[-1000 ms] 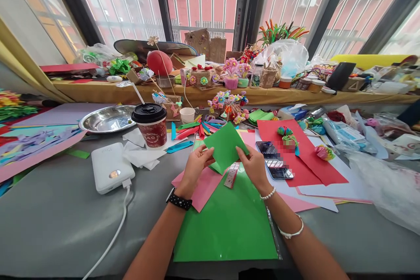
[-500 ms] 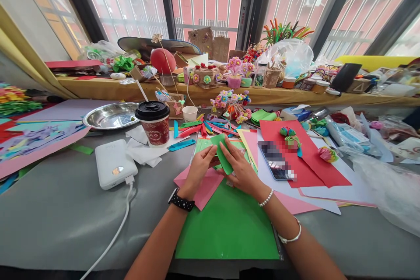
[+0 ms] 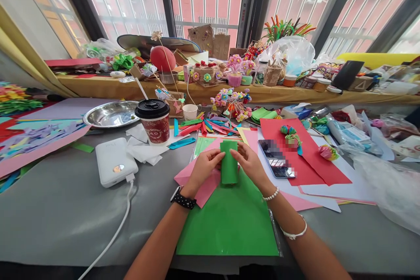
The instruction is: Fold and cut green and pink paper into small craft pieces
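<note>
Folded green paper (image 3: 229, 167), held over the far half of a green sheet (image 3: 226, 223), inward from the worktop's (image 3: 65, 227) front edge. Left hand (image 3: 205, 168) and right hand (image 3: 250, 164): thumbs and fingers nearly closed, pinching opposite long sides. Best to align edges, then crease evenly. Room toward front left corner; smartphone (image 3: 271, 155) crowds right.

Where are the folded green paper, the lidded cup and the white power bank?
Folded green paper (image 3: 229, 168): head view, on its front face.
Lidded cup (image 3: 157, 128): head view, on its red side.
White power bank (image 3: 115, 162): head view, on its upper face.
</note>
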